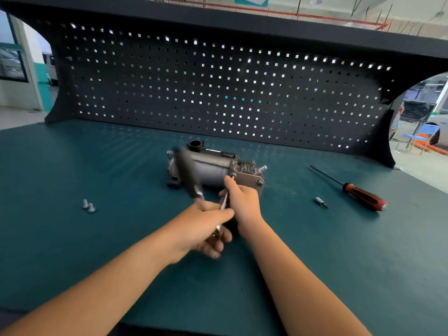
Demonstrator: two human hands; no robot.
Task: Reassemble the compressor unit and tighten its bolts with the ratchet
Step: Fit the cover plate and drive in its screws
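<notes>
A grey metal compressor unit (213,168) with a finned head and a black round port lies on its side at the middle of the teal bench mat (72,238), in front of a black perforated back panel (218,88). A label on its top is too blurred to read. The left hand (206,229) is clenched round the lower end of a black-handled ratchet (189,175), which is motion-blurred. The right hand (242,202) grasps a slim steel extension bar (225,200), whose tip meets a bolt on the compressor's head. Two small silver bolts (88,206) lie well to the left. On the right lie a small steel bit (321,202) and a red-and-black screwdriver (363,196). A teal-and-white sign (251,1) overhead is cropped and unreadable.
</notes>
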